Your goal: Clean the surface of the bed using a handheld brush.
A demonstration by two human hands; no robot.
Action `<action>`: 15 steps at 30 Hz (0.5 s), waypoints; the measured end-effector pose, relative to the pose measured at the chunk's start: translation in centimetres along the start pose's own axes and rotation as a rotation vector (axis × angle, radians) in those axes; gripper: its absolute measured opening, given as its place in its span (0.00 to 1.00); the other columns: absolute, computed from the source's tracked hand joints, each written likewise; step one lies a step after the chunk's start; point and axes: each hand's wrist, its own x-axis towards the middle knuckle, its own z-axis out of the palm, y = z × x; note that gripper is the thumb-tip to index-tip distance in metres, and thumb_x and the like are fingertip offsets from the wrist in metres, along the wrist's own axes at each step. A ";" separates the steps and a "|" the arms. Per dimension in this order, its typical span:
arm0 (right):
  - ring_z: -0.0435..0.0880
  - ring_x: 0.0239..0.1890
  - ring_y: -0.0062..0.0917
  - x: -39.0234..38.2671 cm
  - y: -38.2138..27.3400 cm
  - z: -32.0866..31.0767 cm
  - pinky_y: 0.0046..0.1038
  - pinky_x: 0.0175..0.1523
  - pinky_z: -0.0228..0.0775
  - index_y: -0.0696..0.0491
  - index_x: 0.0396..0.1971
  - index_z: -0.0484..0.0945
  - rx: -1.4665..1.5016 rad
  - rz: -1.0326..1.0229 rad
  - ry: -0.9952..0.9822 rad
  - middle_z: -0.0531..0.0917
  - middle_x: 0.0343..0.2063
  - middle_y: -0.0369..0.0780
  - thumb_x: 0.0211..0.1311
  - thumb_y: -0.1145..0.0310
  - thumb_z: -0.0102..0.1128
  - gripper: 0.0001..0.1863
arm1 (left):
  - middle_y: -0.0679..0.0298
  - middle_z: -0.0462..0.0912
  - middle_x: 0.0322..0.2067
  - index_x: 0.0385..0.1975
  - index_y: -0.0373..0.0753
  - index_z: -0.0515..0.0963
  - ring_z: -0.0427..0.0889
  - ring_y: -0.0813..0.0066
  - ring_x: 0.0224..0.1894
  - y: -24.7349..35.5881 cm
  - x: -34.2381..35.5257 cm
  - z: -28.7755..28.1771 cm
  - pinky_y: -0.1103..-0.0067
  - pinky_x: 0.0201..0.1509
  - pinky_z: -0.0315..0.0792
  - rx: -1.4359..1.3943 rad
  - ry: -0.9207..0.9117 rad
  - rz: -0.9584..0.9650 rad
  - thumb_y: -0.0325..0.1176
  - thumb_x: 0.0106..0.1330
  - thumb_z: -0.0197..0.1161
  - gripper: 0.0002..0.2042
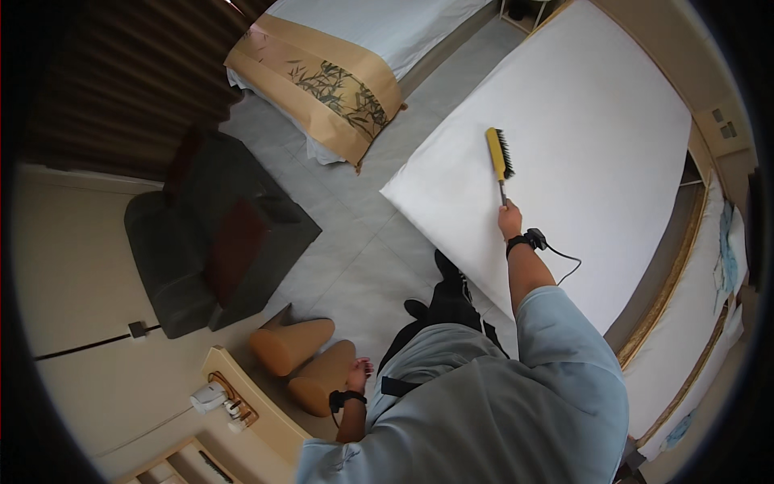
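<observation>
Yellow on its back and dark along its bristles, the brush [495, 152] is out over the white bed [580, 105]. My right grip [509, 219] is closed around the near end of its handle. From this remote seat, I judge that holding it so far back buys reach across the bed while the feet stay on the floor [355, 242]. The bristles point to the right, edgewise; whether they touch the sheet, I cannot tell.

A cable [574, 264] loops loosely from the black cuff [528, 239] on that wrist, slack that probably leaves it free to turn. My left grip [359, 375] hangs low by the body near 2 tan stools [302, 345], fingers loosely parted, nothing visible in it; I suspect the light brush needs only 1 hand. The stools sit beside the counter [262, 407], likely as its seats, and the kettle [208, 397] stands there, well apart from the bed.
</observation>
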 end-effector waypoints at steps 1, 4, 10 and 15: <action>0.77 0.30 0.46 -0.4 -0.5 2.2 0.41 0.35 0.68 0.56 0.35 0.73 -0.128 -0.072 -0.023 0.78 0.24 0.52 0.58 0.67 0.44 0.11 | 0.67 0.77 0.28 0.36 0.41 0.74 0.76 0.77 0.29 -0.6 0.7 0.0 0.79 0.35 0.69 -0.023 -0.041 -0.058 0.35 0.65 0.46 0.09; 0.76 0.33 0.50 -4.6 -2.1 8.3 0.45 0.37 0.68 0.55 0.39 0.72 -0.176 -0.138 -0.216 0.78 0.28 0.53 0.59 0.67 0.41 0.13 | 0.63 0.78 0.30 0.36 0.38 0.75 0.77 0.71 0.34 -3.8 2.8 0.6 0.77 0.42 0.69 0.271 -0.043 0.208 0.34 0.65 0.48 0.10; 0.76 0.34 0.48 -13.2 -7.4 13.7 0.43 0.41 0.68 0.53 0.41 0.72 -0.121 -0.396 -0.653 0.78 0.29 0.51 0.57 0.69 0.47 0.12 | 0.65 0.78 0.31 0.37 0.39 0.75 0.76 0.74 0.34 -1.6 6.4 0.0 0.79 0.41 0.68 0.329 -0.191 0.260 0.35 0.66 0.47 0.11; 0.77 0.38 0.46 -8.9 -8.0 11.6 0.39 0.43 0.69 0.51 0.43 0.72 0.022 -0.330 -0.450 0.78 0.35 0.51 0.60 0.64 0.46 0.13 | 0.68 0.77 0.28 0.38 0.43 0.74 0.76 0.79 0.31 6.9 4.2 1.4 0.80 0.36 0.68 0.038 -0.143 0.120 0.36 0.67 0.45 0.10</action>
